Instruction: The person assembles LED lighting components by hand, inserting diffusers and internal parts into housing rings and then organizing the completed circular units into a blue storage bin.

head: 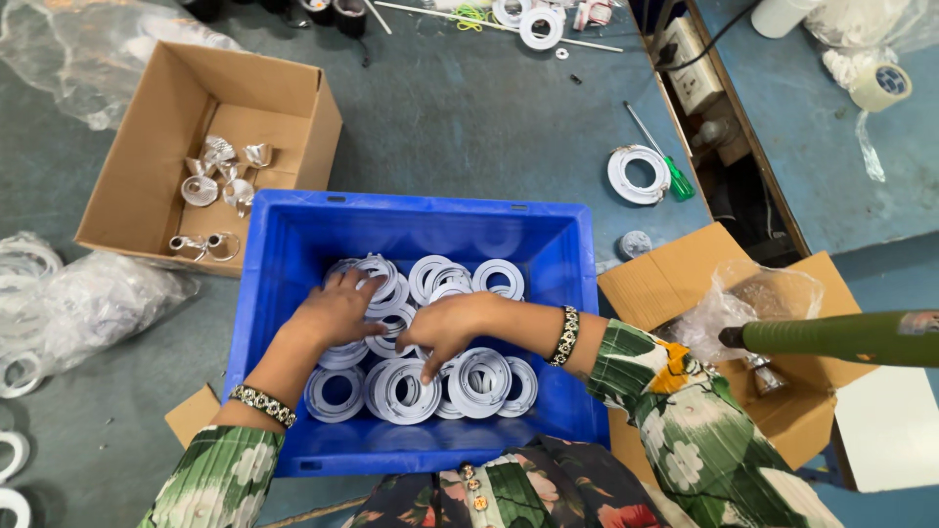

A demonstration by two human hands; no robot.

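Note:
A blue plastic crate (pixel 293 235) sits in front of me, its floor covered with several white plastic rings (pixel 479 376). My left hand (pixel 337 308) lies palm down on the rings at the crate's left middle, fingers spread over one ring. My right hand (pixel 445 328) rests on the pile just to its right, fingers curled down onto a ring; whether it grips it is unclear. Both wrists wear beaded bracelets, and green floral sleeves cover my forearms.
An open cardboard box (pixel 147 147) with several shiny metal reflector cups stands at the upper left. Another cardboard box (pixel 675 279) with a plastic bag is on the right. A green-handled screwdriver (pixel 670 166) and a white ring (pixel 636 174) lie beyond the crate. Plastic bags lie left.

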